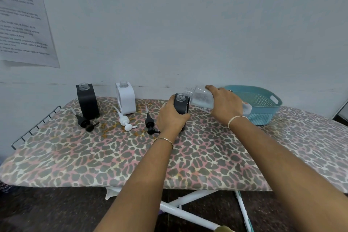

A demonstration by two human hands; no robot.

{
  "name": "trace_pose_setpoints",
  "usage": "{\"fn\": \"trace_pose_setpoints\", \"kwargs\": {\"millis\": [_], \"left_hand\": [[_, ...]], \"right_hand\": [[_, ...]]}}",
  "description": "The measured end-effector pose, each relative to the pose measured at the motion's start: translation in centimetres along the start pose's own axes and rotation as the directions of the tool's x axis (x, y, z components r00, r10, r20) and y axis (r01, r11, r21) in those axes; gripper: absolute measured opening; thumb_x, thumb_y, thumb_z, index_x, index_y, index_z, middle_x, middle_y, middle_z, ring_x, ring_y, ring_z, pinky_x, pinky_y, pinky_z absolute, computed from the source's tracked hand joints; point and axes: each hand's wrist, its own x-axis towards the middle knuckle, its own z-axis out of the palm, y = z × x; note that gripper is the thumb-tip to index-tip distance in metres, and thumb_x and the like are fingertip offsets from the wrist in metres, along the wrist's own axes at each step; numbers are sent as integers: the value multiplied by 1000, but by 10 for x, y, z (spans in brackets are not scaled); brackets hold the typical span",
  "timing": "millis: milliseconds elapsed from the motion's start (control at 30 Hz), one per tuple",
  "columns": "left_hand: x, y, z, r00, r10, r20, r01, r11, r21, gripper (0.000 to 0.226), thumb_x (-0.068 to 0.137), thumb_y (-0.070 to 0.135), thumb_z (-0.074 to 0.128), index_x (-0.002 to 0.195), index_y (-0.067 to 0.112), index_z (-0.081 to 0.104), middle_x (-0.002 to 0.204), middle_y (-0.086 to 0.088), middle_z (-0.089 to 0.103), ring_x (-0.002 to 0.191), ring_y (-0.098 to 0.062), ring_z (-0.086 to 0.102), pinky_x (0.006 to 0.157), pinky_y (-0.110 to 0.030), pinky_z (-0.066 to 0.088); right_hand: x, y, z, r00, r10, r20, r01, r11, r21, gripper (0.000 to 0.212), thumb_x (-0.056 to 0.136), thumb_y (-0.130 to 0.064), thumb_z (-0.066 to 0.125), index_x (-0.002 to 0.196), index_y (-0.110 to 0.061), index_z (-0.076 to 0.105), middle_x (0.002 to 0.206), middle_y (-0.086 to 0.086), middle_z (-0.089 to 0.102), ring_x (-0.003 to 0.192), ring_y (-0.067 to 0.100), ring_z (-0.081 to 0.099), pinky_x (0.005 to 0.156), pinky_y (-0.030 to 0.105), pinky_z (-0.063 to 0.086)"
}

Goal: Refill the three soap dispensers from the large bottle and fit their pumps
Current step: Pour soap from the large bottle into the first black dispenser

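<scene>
Forearms reach in from near edge of ironing board (113,156). Left hand (170,117) wrapped around grey dispenser (181,105) at board's middle; lower body hidden by fingers. Right hand (224,103) clasps clear bottle (200,98), tipped sideways, open mouth just above dispenser neck; bottle base hidden behind hand. Black dispenser (87,100) and white dispenser (125,98) stand uncapped at far edge. Three pumps (125,118) lie before them. Blue basket (263,103) at far right, partly hidden. Wall sheet (24,20) blurred, cut off.

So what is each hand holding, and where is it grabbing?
The left hand grips the grey dispenser around its body. The right hand holds the tipped clear bottle around its middle.
</scene>
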Motion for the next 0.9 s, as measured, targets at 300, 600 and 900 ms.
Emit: {"fn": "trace_pose_setpoints", "kwargs": {"millis": [300,600,900], "left_hand": [[0,0,0,1000,4,-4,-4,1000,7,73,68,30,73,134,36,44,110,6,65,93,-20,61,65,-28,47],[0,-1,1,1000,-6,-7,6,1000,2,74,67,30,74,134,36,44,111,6,65,97,-21,61,68,-29,48],[1,-1,2,1000,0,-9,0,1000,4,75,66,31,75,135,35,44,111,5,65,94,-20,61,67,-29,49]], "right_hand": [[4,0,-7,999,-16,31,16,1000,-24,74,77,0,57,142,-29,37,105,7,61,93,29,61,68,36,49],[6,0,-9,999,-22,40,24,998,-54,72,79,-3,60,142,-29,38,105,6,62,93,28,61,70,36,50],[9,0,-12,999,-32,35,35,997,-76,71,78,-6,64,141,-30,39,103,5,62,93,28,61,66,33,44]]}}
